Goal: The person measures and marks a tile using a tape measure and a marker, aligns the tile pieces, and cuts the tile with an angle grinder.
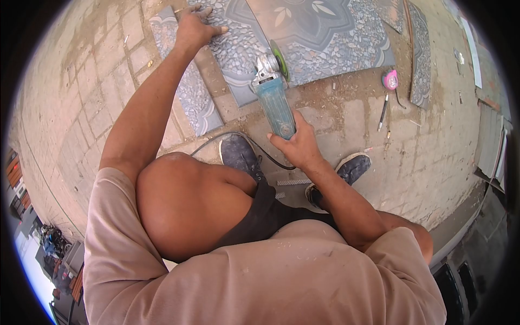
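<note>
My right hand [301, 144] is wrapped round the rear of a teal angle grinder [276, 105]. Its green-rimmed disc [279, 60] stands on edge at the gap between two pebble-patterned tiles. The narrower tile [234, 59] lies to the left of the disc, and the large tile [330, 49] with a flower design to the right. My left hand [195, 28] lies with fingers spread on the upper left part of the narrower tile, thumb pointing right. Beneath my left forearm is a separate tile strip [196, 105]. Whether the disc touches a tile is hard to tell.
A pink tape measure [390, 79] and a marker pen [383, 114] lie right of the large tile. Another tile strip [420, 59] is farther right. The grinder's black cable [260, 147] loops past my shoe [238, 153]. Dusty paving [124, 81] surrounds everything.
</note>
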A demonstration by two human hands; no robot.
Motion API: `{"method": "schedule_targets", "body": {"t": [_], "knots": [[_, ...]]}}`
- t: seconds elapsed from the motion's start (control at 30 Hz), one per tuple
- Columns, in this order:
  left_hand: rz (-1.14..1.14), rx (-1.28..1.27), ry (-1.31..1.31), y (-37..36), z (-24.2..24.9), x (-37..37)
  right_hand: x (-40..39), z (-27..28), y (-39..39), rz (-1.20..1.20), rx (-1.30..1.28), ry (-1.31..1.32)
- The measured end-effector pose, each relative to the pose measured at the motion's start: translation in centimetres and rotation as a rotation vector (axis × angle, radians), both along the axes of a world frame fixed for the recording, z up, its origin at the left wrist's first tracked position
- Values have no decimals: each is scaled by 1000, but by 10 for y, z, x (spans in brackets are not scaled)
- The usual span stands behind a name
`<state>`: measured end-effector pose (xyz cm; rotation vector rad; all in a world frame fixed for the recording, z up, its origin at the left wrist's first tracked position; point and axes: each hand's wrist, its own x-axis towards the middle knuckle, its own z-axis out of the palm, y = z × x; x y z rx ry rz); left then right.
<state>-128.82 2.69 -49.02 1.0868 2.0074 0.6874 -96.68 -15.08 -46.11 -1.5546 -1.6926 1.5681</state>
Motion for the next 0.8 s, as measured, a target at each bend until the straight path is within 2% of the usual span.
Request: {"method": "schedule_targets", "body": {"t": [0.3,0.4,0.47,0.53,0.57,0.63,0.8], "knots": [[-25,-1,58,3,-6,-4,6,-1,-5,17,20,-25],[-37,1,62,4,-13,-6,7,0,-5,34,-49,-26],[-43,0,59,2,-7,-3,8,-3,-8,19,34,-17],[1,53,-59,-5,0,0,9,-1,-9,21,21,-18],[1,53,-59,-2,-15,-11,10,-1,-9,24,9,-18],[-247,297,536,1,-33,-27,10,-3,-11,20,12,-13],[-222,246,447,0,-33,-25,14,1,-13,30,-20,-19]]}}
